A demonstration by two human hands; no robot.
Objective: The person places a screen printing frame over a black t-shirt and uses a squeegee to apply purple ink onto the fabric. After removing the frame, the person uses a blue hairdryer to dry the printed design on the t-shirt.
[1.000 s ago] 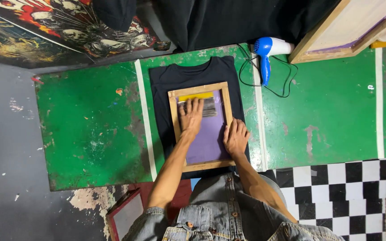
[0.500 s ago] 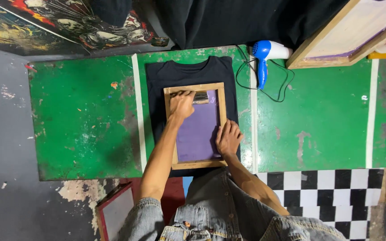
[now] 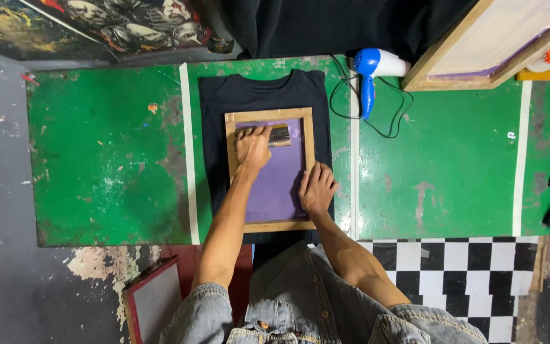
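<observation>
Wooden and pale, the screen frame (image 3: 269,170) is lying flat on a black T-shirt (image 3: 259,92), which is itself lying spread on the green counter (image 3: 106,159) between two pale painted stripes. Inside the frame, the purple mesh (image 3: 275,185) is filling the whole opening, and a squeegee (image 3: 279,136) is sitting across its far end, close to the top rail. The left hand (image 3: 251,148) is closing its fingers over the squeegee, gripping it from above, with the forearm running up over the mesh from the near edge. The right hand (image 3: 317,189) is lying open, palm down and fingers spread, pressing on the right rail of the frame, just beside the mesh and nearer the person than the squeegee. Farther right on the counter, a blue and white hair dryer (image 3: 372,69) is lying with its black cord (image 3: 386,118) looping beside it, well apart from both hands. A larger wooden screen (image 3: 479,48) is leaning in at the far right corner, and a small red-edged frame (image 3: 154,299) is standing on the floor by the left elbow.
</observation>
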